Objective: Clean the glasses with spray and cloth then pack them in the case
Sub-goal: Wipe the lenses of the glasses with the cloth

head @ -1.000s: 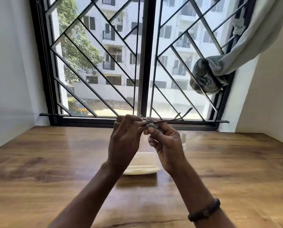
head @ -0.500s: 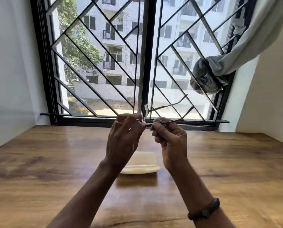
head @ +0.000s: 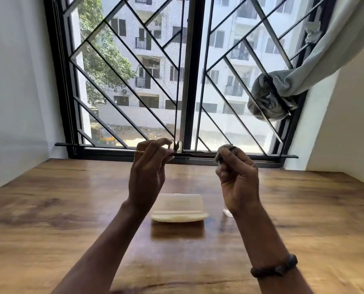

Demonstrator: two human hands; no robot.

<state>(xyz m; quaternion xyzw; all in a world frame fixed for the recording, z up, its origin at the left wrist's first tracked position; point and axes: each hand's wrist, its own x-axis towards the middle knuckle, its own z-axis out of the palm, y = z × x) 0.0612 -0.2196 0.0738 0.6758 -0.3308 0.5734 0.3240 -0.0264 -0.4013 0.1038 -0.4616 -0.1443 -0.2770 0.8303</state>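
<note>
no legible text, labels, brands or numbers on anything

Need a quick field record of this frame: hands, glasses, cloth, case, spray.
left hand: pinches thin dark-framed glasses near the front
right hand: pinches small grey cloth around a temple arm
case: cream plastic case on brown wooden table, between forearms
spray: clear bottle, mostly hidden behind right wrist
stage: wiping, glasses not yet packed
</note>
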